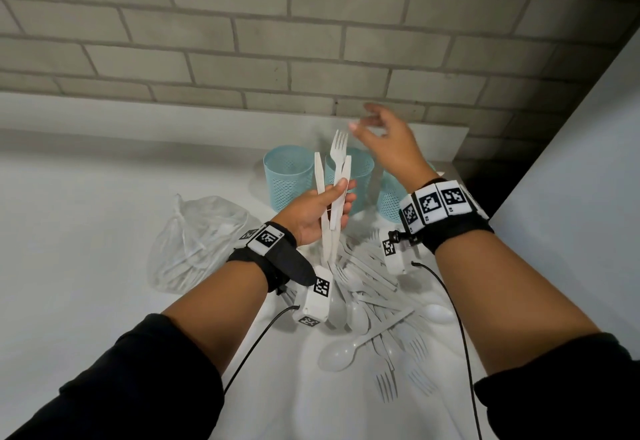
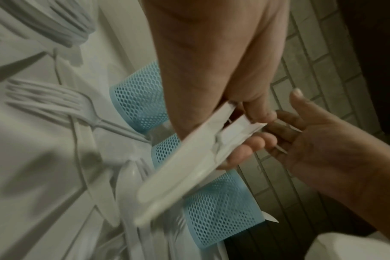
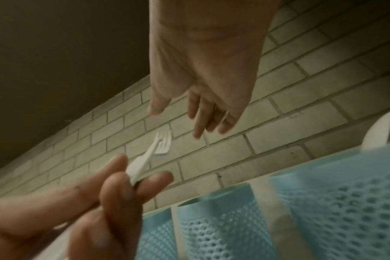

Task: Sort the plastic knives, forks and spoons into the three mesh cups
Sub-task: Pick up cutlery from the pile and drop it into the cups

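A: Head view. The left hand [image 1: 317,212] grips a bundle of white plastic cutlery upright: one white plastic fork [image 1: 337,155] with tines up and two flat white plastic knives [image 1: 320,190], thumb across the handles. The right hand [image 1: 388,143] hangs above and to the right of the fork tip, fingers spread loosely, holding nothing.

B: Containers?

A: Three light-blue mesh cups [image 1: 285,176] stand in a row behind the hands, near the grey brick wall [image 1: 242,41]. The middle cup is partly hidden by the bundle, the right one by the right wrist. Cup contents cannot be judged here.

B: Surroundings?

A: A loose pile of white plastic spoons, forks and knives [image 1: 374,301] lies on the white table [image 1: 86,214] under the wrists. A clear plastic bag [image 1: 197,242] with more cutlery sits to the left.

B: Left wrist view?

A: It shows the handle ends [image 2: 185,167] of the bundle clamped between thumb and fingers, all three cups behind, blurred.

B: Right wrist view?

A: The right hand's fingers [image 3: 200,116] are extended and apart from the fork tines [image 3: 164,144]. Only this view shows a white rounded tip [image 3: 378,133] rising behind the rim of the nearest cup; its type cannot be determined.
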Available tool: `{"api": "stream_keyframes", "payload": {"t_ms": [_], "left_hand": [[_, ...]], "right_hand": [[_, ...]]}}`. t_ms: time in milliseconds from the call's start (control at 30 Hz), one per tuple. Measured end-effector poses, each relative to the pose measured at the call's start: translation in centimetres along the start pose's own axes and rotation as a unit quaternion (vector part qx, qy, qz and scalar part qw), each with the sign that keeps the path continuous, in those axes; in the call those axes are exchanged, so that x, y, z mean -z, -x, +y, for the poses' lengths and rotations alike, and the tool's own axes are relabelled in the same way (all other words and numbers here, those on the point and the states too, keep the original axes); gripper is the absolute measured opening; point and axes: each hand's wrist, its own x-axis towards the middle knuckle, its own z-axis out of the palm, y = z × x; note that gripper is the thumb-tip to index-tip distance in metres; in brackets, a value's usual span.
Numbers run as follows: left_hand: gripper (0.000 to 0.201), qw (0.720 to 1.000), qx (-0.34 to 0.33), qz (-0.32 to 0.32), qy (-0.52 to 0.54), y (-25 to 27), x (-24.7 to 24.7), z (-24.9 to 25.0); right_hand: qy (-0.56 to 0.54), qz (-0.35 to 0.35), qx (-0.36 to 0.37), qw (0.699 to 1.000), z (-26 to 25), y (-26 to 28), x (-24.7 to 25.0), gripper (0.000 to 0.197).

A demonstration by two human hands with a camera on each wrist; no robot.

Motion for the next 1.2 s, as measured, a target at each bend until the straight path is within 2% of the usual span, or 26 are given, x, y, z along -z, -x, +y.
{"api": "stream_keyframes", "payload": {"t_ms": [67,100,200,300,333,400,467,500,567,667,800,867,933,1033,1067,1100,1133,1200], "left_hand": [[0.021,1.0,0.004,-0.007,-0.001,0.1,0.1,0.1],[0.022,1.0,0.007,-0.011,-0.001,0.1,0.1,0.1],[0.027,1.0,0.015,-0.014,-0.009,0.1,0.3,0.2],[0.031,1.0,0.017,-0.008,-0.022,0.0,0.7,0.1],[0.031,1.0,0.017,-0.002,-0.017,-0.1,1.0,0.1],[0.03,1.0,0.013,0.01,0.002,-0.2,1.5,0.2],[0.028,0.999,0.004,0.018,0.026,-0.4,1.9,0.3],[0.027,0.999,-0.003,0.02,0.035,-0.4,1.9,0.4],[0.026,0.999,-0.013,0.017,0.043,-0.4,1.9,0.5],[0.024,0.999,-0.018,0.002,0.049,-0.4,1.8,0.5],[0.024,0.997,-0.013,-0.01,0.07,-0.1,2.0,0.7],[0.025,0.997,-0.009,-0.011,0.073,0.1,2.0,0.8],[0.027,0.998,-0.005,-0.011,0.066,0.2,2.1,0.7],[0.028,0.999,0.005,-0.02,0.042,0.5,1.8,0.7],[0.028,0.999,0.008,-0.024,0.034,0.6,1.6,0.8],[0.028,0.999,0.011,-0.027,0.028,0.7,1.4,0.8],[0.029,0.999,0.014,-0.031,0.022,0.9,1.2,0.9],[0.03,0.999,0.017,-0.038,0.014,1.2,0.8,1.1]], "right_hand": [[-0.012,-0.104,-0.053,0.993,-0.4,0.2,-0.7,0.058],[-0.026,-0.127,-0.07,0.989,-0.3,0.2,-1.1,0.053],[-0.066,-0.111,-0.078,0.989,0.2,-0.1,-1.8,0.027],[-0.096,0.031,-0.07,0.992,0.3,-1.2,-1.6,0.009],[-0.145,0.098,-0.07,0.982,0.2,-1.6,-1.2,0.007],[-0.214,0.234,-0.066,0.946,0.3,-2.5,-0.2,0.02],[-0.203,0.305,-0.064,0.928,1.0,-3.3,0.5,0.02],[-0.189,0.309,-0.065,0.93,1.2,-3.4,0.5,0.018],[-0.132,0.274,-0.058,0.951,1.9,-3.2,-0.1,0.015],[0.005,0.176,-0.048,0.983,3.6,-2.3,-1.6,0.024],[0.0,0.094,-0.078,0.993,4.2,-1.1,-2.5,0.032],[0.002,0.078,-0.081,0.994,3.9,-0.9,-2.6,0.038],[0.044,0.092,-0.026,0.994,3.2,-0.7,-2.6,0.04],[0.13,0.129,0.117,0.976,1.0,0.1,-2.5,0.035],[0.121,0.102,0.135,0.978,0.2,0.3,-2.5,0.035],[0.099,0.039,0.125,0.986,-0.8,0.5,-2.4,0.036],[0.094,-0.054,0.1,0.989,-1.6,0.7,-2.4,0.036],[0.17,-0.231,0.061,0.956,-2.6,0.8,-2.3,0.033]]}}
